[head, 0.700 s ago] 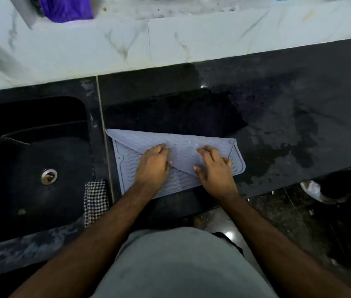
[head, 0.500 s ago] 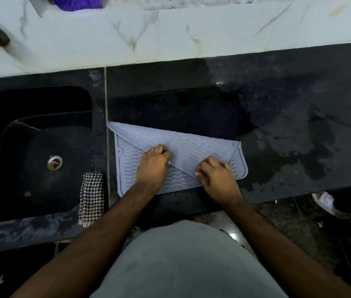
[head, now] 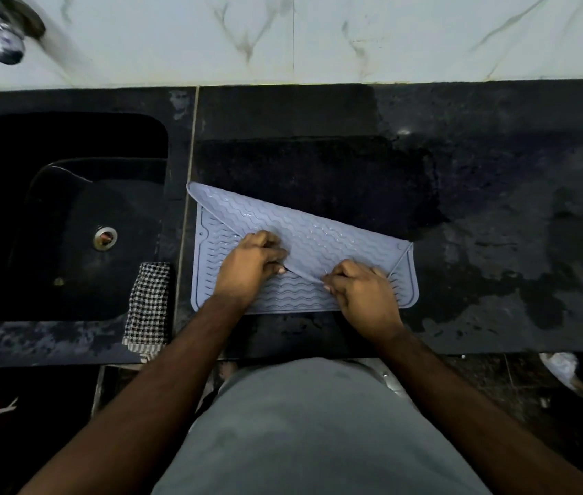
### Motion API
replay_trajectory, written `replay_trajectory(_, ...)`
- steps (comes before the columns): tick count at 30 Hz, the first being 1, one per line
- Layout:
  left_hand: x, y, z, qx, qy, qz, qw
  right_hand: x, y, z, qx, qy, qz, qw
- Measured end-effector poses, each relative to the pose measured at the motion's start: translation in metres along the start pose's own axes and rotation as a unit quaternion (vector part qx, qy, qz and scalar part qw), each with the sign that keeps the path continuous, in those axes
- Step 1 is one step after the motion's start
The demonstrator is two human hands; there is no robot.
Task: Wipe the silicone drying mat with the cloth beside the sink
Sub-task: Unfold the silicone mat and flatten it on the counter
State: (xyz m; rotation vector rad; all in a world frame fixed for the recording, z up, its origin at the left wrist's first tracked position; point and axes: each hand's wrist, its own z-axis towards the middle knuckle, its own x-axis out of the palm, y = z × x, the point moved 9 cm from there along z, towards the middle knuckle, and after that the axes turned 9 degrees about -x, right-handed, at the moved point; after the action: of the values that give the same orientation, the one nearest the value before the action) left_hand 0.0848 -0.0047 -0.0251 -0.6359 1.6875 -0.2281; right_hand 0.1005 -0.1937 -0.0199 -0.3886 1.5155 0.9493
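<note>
- Silicone drying mat (head: pixel 304 241) lies folded on the counter (head: pixel 497 173) right of the sink (head: pixel 68 216).
- Left hand (head: pixel 247 269) and right hand (head: pixel 361 291) pinch its folded edge.
- Advice: unfold flat, then fetch the checked cloth (head: pixel 148 305).

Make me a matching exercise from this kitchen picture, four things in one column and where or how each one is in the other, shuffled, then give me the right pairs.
Things:
1. pale blue ribbed silicone drying mat
2. black-and-white checked cloth
3. chrome tap
4. round metal drain

Places or states:
A. in the floor of the black sink
B. folded over on itself on the dark counter, under both hands
C. against the white marble wall, above the sink
D. draped over the counter's front edge, between sink and mat

Pairs: 1-B, 2-D, 3-C, 4-A
</note>
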Motion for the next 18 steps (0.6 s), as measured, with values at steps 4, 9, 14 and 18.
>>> replay_trajectory(4, -0.006, -0.010, -0.002, 0.032, -0.022, 0.069, 0.997, -0.008, -0.002, 0.005, 0.024, -0.007, -0.037, 0.999)
replay_trajectory(9, -0.018, -0.026, 0.003, 0.086, -0.084, 0.141, 0.983, -0.026, -0.006, 0.012, 0.040, -0.031, -0.072, 0.996)
replay_trajectory(14, -0.038, -0.040, 0.020, 0.063, -0.104, 0.074, 0.990, -0.038, -0.012, 0.029, 0.048, -0.049, -0.065, 0.996)
replay_trajectory(18, -0.056, -0.062, 0.036, 0.104, -0.131, 0.070, 0.983, -0.057, -0.025, 0.041, 0.090, -0.078, -0.040, 0.992)
